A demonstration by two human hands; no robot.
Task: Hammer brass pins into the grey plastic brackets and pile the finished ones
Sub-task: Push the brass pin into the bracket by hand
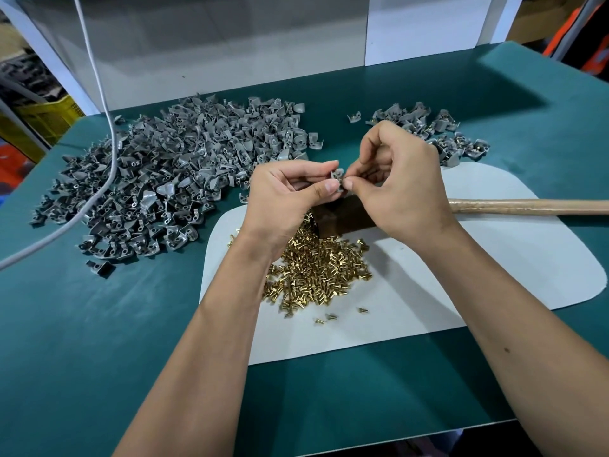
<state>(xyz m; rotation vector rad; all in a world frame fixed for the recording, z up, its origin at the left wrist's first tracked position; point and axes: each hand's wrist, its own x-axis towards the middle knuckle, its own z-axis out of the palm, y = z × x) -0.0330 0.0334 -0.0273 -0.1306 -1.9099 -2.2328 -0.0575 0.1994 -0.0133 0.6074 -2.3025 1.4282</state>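
My left hand [290, 189] pinches a small grey plastic bracket [336, 175] between thumb and fingers above the white mat [461, 275]. My right hand [395, 179] meets it from the right, thumb and forefinger pinched at the bracket; a pin between them is too small to make out. Below my hands lies a heap of brass pins [316, 265] on the mat. A hammer lies behind my right hand, its dark head [342, 217] by the pins and its wooden handle [527, 206] pointing right. A large pile of bare grey brackets [178, 173] fills the left. A smaller pile of brackets with brass pins [438, 133] sits at the back right.
The table has a green top [99, 341]. A white cable [108, 153] runs from the back over the left pile to the left edge. A white wall panel [230, 44] stands behind. A few loose pins [329, 316] lie on the mat's near side.
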